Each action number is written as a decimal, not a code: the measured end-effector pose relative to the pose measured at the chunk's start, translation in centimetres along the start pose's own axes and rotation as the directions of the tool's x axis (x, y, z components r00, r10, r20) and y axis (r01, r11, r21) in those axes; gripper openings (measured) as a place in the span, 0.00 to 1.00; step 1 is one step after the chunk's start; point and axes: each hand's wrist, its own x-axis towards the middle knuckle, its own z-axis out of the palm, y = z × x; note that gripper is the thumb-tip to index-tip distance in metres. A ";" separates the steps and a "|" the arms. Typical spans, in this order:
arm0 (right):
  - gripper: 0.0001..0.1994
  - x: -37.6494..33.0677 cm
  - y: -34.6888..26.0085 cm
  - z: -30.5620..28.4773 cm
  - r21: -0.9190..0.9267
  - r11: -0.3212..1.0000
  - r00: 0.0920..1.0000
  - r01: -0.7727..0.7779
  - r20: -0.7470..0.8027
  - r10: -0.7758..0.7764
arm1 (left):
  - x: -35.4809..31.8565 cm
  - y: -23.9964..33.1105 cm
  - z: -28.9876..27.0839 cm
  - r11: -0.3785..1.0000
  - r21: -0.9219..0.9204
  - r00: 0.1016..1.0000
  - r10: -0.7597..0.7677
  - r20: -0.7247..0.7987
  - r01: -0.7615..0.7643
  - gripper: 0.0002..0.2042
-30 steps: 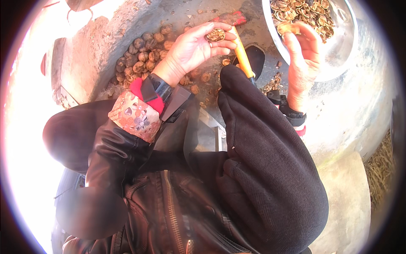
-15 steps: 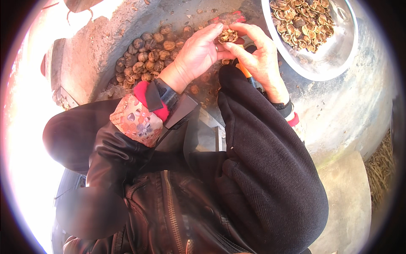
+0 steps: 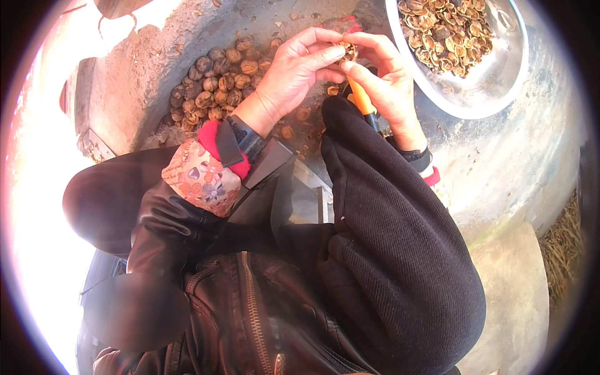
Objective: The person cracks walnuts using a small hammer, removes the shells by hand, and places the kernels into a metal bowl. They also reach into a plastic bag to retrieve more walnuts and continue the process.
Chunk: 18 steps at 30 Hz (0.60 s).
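Observation:
Between the fingertips of both hands is a cracked walnut [image 3: 348, 52], its broken brown inside facing up. My left hand [image 3: 299, 74] pinches it from the left, thumb across its top edge. From the right, my right hand [image 3: 392, 78] grips it with thumb and fingers, which partly cover it. Just below the right hand, by my raised knee, shows a tool's orange and black handle [image 3: 361, 99]; its far end is hidden. Whole walnuts [image 3: 219, 84] lie heaped to the left of my left hand.
At the upper right a shiny metal basin [image 3: 507, 84] holds many empty walnut shells [image 3: 447, 34]. A red object [image 3: 351, 25] lies partly hidden behind my hands. My dark-trousered knee [image 3: 350, 119] rises close below them. A rough concrete wall [image 3: 134, 81] curves along the left.
Both hands have shifted slightly right with the walnut and turned it. The left thumb now lies over it, and more of the orange handle shows below the right hand.

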 end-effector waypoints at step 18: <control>0.12 -0.3 -0.1 -0.8 0.315 0.929 0.981 -0.193 0.061 0.183 | -0.1 0.5 0.3 0.986 0.154 0.997 0.070 -0.020 -0.066 0.12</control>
